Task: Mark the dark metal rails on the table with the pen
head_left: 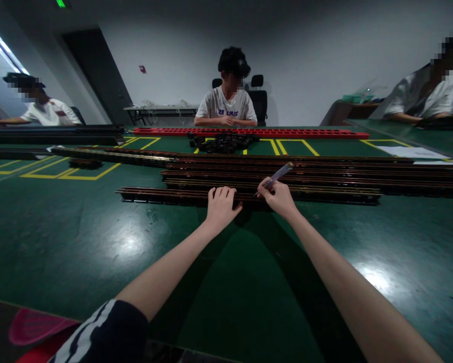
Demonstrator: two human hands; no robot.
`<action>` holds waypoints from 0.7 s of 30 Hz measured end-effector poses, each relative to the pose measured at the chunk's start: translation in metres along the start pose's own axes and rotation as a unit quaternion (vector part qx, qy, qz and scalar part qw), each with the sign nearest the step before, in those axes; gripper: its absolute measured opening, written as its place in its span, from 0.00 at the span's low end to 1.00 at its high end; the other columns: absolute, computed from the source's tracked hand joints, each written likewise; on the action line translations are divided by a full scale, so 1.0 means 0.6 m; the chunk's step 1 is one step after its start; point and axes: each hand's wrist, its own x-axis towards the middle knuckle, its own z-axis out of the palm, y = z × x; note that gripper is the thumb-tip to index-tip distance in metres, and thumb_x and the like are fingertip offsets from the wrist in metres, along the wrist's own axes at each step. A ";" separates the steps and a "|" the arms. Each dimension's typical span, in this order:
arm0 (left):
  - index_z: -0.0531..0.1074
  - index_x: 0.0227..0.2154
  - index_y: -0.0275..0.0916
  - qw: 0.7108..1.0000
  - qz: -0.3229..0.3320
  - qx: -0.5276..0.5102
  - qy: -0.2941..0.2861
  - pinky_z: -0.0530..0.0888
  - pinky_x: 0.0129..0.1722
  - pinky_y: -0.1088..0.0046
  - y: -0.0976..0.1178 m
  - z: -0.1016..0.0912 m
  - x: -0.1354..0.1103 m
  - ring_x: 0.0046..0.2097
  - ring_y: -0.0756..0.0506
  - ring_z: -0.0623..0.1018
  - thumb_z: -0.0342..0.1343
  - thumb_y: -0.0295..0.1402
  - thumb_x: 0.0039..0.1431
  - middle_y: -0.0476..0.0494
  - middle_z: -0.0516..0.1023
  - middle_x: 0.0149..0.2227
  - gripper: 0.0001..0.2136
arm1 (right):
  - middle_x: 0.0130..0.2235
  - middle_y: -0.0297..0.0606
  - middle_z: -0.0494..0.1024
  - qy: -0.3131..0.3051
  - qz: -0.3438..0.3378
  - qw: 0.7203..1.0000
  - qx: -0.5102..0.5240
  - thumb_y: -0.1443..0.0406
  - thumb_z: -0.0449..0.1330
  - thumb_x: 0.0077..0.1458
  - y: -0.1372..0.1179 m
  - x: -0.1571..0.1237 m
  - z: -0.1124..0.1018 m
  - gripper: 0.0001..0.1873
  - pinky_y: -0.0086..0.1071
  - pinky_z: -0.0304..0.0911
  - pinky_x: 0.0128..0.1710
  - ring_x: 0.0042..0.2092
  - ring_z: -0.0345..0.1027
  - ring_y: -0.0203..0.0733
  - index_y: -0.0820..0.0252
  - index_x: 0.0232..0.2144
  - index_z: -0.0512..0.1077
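Observation:
My left hand (221,204) rests with its fingers laid flat on the nearest long dark rail (166,195), which lies across the green table (98,242). My right hand (278,197) is closed in a pinch on a purple pen-like tool (277,176), whose tip touches the same rail just right of my left hand. Several more long dark rails (324,171) lie side by side behind it.
A long red rack (249,132) and a heap of small black parts (222,142) lie at the far side in front of a seated person (228,103). Other people sit at far left (41,108) and far right (426,93). Papers (415,151) lie at right.

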 end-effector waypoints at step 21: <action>0.70 0.47 0.38 1.000 -0.002 -0.011 -0.003 0.61 0.55 0.55 -0.001 -0.001 -0.001 0.51 0.39 0.70 0.50 0.39 0.60 0.39 0.75 0.47 0.15 | 0.23 0.36 0.75 -0.002 0.008 1.000 0.007 0.66 0.55 0.50 0.005 -0.001 -0.004 0.06 0.33 0.63 0.32 0.27 0.70 0.42 0.58 0.23 0.67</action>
